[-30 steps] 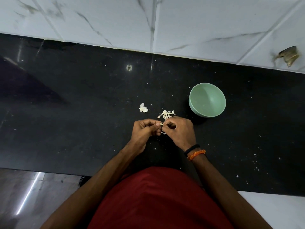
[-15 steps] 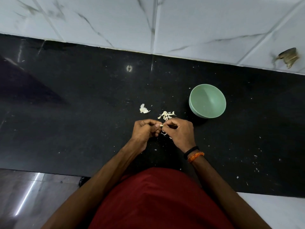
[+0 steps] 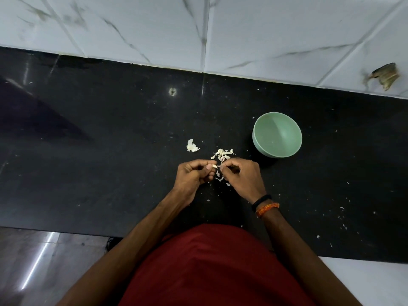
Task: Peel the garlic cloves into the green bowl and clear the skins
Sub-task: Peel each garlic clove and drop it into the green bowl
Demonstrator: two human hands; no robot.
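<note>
Two hands are working one garlic clove (image 3: pixel 214 166) just near of the clove pile (image 3: pixel 223 153): I'm seeing the left hand (image 3: pixel 194 176) pinching it, the right hand (image 3: pixel 242 176) pinching a skin strip, now parted slightly from a second ago. Skins (image 3: pixel 219 177) are dropping onto the surface (image 3: pixel 110 151); the green bowl (image 3: pixel 277 134), far right, is looking empty.

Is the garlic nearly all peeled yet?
Not nearly. The bowl looks empty. The left hand pinches one clove while the right hand picks at its skin. A pile of cloves waits, and skins remain to clear.
</note>
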